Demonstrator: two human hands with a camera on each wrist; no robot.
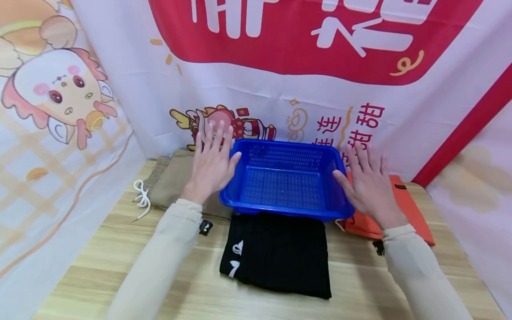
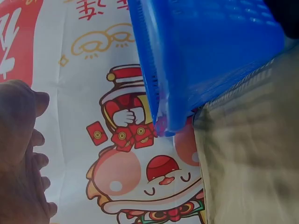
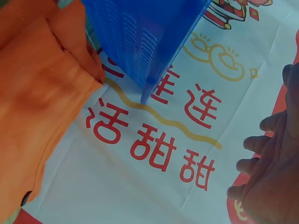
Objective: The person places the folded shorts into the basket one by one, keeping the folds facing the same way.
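A blue plastic basket (image 1: 282,182) stands at the back of the table, its perforated walls and floor in sight. To its left my left hand (image 1: 212,162) hovers with fingers spread, over folded khaki trousers (image 1: 176,178) with a white drawstring. My right hand (image 1: 368,184), fingers also extended, is above a folded orange garment (image 1: 412,209) on the basket's right side. Neither hand holds anything. Black folded cloth (image 1: 280,255) with white drawstring ends lies in front of the basket. In the left wrist view the basket (image 2: 210,51) appears beside the khaki trousers (image 2: 252,140).
The wooden table (image 1: 132,253) carries all of these. Printed fabric (image 1: 256,84) hangs right behind the basket, with another decorated sheet (image 1: 64,133) at the left and one at the right. Small black tags (image 1: 206,227) stick out from the khaki and orange garments.
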